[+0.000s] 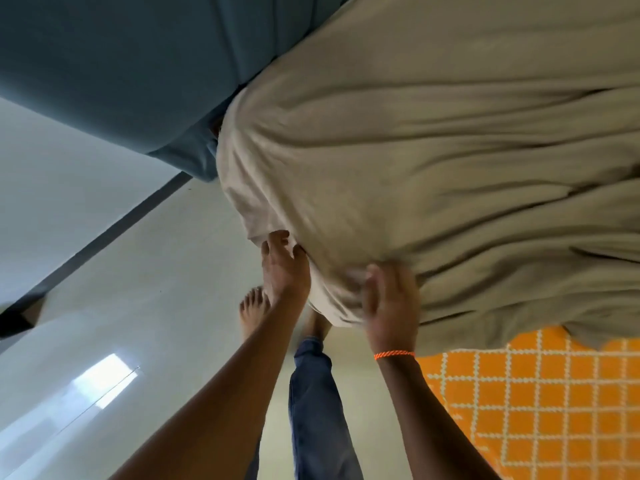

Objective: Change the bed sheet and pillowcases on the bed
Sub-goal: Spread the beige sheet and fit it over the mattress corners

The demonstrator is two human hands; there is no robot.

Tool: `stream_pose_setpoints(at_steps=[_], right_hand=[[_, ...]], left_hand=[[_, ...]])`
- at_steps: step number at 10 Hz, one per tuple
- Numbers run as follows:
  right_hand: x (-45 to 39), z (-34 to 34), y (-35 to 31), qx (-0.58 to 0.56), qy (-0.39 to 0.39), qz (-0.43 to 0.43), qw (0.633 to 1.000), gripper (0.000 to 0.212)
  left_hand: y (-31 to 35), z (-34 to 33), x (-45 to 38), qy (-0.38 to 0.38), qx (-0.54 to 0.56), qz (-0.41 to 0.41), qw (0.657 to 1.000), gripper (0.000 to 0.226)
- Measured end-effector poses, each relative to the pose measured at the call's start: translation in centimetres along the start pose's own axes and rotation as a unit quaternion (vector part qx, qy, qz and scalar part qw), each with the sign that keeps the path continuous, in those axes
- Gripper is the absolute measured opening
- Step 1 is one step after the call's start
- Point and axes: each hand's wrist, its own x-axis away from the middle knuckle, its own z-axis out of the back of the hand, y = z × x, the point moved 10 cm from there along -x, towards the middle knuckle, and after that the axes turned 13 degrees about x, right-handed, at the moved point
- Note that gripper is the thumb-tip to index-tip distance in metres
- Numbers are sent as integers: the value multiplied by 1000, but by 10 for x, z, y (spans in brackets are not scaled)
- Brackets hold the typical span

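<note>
A beige bed sheet (433, 150) covers the bed corner and lies in loose folds across the right half of the view. My left hand (285, 268) pinches the sheet's hanging edge at the corner, thumb and fingers curled round the fabric. My right hand (391, 299), with an orange thread band at the wrist, grips a bunch of the same sheet just to the right, on the side of the mattress. An orange sheet with a white grid pattern (536, 403) shows below the beige one at the lower right.
A blue padded headboard (121, 64) stands at the upper left, next to the bed corner. Pale glossy floor (138, 289) with a dark skirting strip lies left. My bare feet and blue trouser legs (315, 393) stand close to the bed.
</note>
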Motion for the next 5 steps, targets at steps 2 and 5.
stream_pose_setpoints(at_steps=[2,5], right_hand=[[38,34,120,63,100,-400,909,46],[103,51,196,-174,291,-673,658,50]], left_hand=[[72,-42,118,-51,-95,-318,942,40],[-10,-202,147,-300,-52,-168,938,42]])
